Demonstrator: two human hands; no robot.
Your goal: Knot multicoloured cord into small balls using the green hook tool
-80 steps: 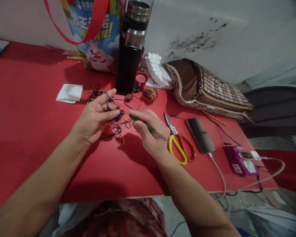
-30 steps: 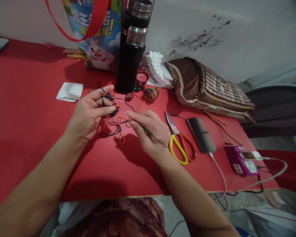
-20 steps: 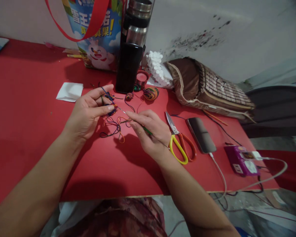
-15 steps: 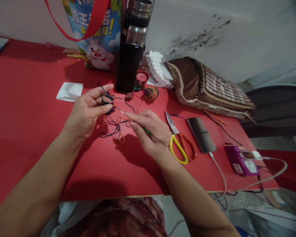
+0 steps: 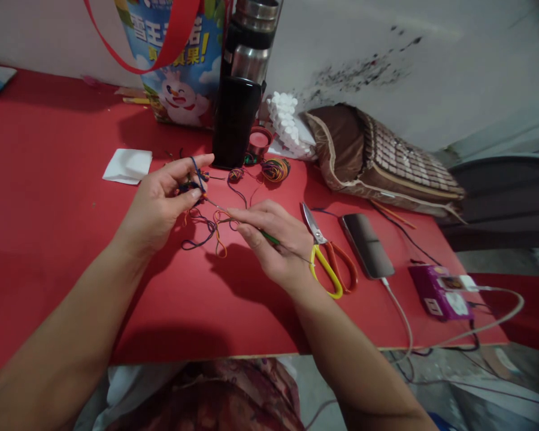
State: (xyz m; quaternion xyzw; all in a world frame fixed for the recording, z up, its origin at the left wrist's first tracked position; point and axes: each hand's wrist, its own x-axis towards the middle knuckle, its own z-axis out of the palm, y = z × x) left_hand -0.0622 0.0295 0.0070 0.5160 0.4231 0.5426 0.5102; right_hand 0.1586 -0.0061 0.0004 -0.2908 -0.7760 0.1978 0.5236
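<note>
My left hand [image 5: 159, 200] pinches a small knotted bundle of coloured cord [image 5: 192, 187] between thumb and fingers, with a blue strand looped over the forefinger. My right hand [image 5: 273, 239] is closed on a thin green-handled hook tool [image 5: 266, 236], whose metal tip points left into the bundle. Loose orange and blue cord loops [image 5: 206, 230] trail onto the red table [image 5: 49, 227] between the two hands.
Yellow-and-orange scissors [image 5: 330, 266] lie just right of my right hand, then a phone [image 5: 367, 245] on a cable and a purple power strip [image 5: 435, 292]. Behind stand a black flask [image 5: 236, 120], a printed bag [image 5: 179, 60], a cord coil [image 5: 275, 170], a white tissue [image 5: 128, 166], a brown cushion [image 5: 381, 158].
My left hand has drawn the cord bundle slightly up and left, tilting it. My right hand has followed with the tool, its tip staying in the bundle.
</note>
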